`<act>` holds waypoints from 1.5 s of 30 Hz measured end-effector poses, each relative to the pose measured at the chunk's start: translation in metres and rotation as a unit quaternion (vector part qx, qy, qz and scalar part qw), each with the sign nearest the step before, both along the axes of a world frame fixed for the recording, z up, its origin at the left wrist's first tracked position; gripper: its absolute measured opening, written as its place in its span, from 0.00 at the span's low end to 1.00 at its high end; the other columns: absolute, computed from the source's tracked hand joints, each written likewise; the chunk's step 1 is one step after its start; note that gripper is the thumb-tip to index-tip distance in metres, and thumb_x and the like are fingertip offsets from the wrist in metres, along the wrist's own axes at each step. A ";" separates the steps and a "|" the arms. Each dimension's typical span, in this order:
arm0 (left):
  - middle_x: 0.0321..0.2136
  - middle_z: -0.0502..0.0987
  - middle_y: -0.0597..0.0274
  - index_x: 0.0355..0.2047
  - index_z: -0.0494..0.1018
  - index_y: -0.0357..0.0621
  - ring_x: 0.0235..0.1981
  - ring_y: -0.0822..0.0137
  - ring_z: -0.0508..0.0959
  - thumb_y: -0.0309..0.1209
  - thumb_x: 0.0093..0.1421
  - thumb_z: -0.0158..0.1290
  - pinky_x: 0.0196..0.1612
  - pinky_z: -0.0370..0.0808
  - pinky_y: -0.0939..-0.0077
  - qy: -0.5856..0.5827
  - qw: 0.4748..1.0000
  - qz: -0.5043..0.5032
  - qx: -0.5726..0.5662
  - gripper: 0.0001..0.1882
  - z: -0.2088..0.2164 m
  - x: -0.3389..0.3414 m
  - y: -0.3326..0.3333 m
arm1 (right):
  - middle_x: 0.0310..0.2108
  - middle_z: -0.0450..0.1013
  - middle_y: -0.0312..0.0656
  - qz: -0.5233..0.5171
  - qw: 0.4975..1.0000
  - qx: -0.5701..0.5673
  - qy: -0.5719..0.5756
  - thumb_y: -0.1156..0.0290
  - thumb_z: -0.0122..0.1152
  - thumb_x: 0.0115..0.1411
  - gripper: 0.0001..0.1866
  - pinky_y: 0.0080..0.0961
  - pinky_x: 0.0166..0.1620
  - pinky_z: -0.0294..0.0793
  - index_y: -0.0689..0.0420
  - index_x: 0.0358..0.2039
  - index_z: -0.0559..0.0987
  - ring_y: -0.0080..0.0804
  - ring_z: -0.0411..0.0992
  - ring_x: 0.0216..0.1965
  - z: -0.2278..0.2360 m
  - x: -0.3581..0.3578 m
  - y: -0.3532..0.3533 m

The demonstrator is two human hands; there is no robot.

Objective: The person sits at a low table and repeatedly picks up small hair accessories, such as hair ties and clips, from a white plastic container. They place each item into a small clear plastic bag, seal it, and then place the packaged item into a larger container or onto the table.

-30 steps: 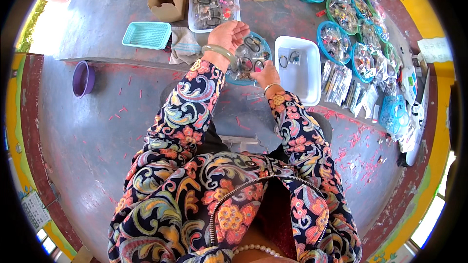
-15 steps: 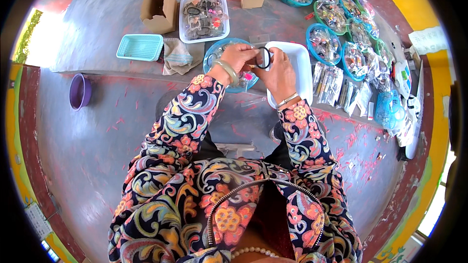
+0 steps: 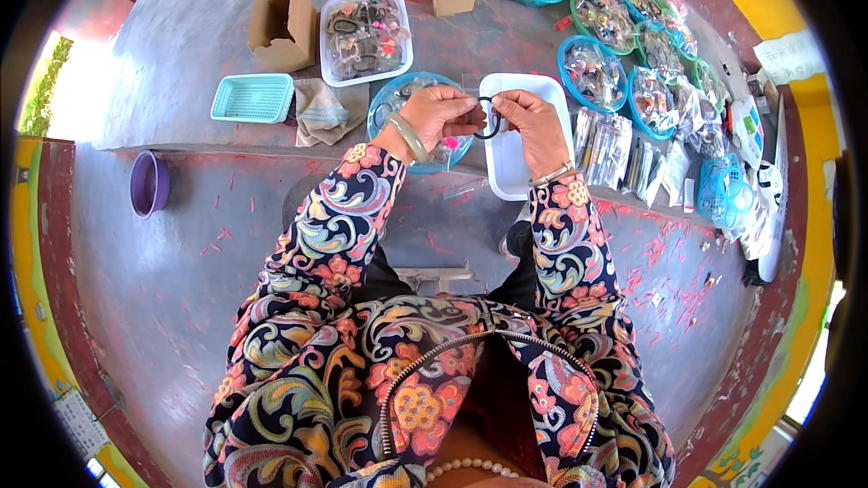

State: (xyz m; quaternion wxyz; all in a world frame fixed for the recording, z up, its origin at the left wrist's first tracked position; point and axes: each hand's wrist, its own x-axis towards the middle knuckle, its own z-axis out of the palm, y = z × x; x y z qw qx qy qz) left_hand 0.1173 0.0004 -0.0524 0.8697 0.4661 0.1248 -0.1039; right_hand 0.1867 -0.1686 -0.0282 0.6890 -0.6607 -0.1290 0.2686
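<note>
A black hair tie [image 3: 496,125] is stretched as a loop between my two hands. My left hand [image 3: 434,119], a pale bangle at its wrist, pinches the loop's left side. On its other side, the fingertips of my right hand [image 3: 540,136] are pinched on the upper edge. Beneath my left hand lies a blue basin [image 3: 383,99] with clear plastic bags and a bright pink piece in it. My right hand is over the white tray [image 3: 508,183], whose visible inside is bare.
A white bin [image 3: 327,61] of bagged hair accessories stands beyond, near a cardboard box [image 3: 287,47]. Left are a turquoise basket [image 3: 249,115] and a folded cloth [image 3: 318,114]. Several round baskets [image 3: 592,74] and clear packets [image 3: 600,149] fill the right. A purple bucket [image 3: 147,183] is at far left.
My right hand has shifted right and turned, its fingertips now on the loop's upper edge. The hair tie has tilted and dropped slightly between my hands. The whole view has shifted a little.
</note>
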 end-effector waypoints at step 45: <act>0.29 0.77 0.56 0.34 0.70 0.38 0.30 0.68 0.78 0.36 0.56 0.50 0.26 0.73 0.83 0.037 0.995 -0.028 0.091 0.13 0.007 -0.001 0.006 | 0.21 0.69 0.30 0.040 0.995 0.006 0.093 0.68 0.58 0.52 0.06 0.15 0.30 0.61 0.57 0.26 0.75 0.17 0.63 0.23 -0.008 -0.001 0.007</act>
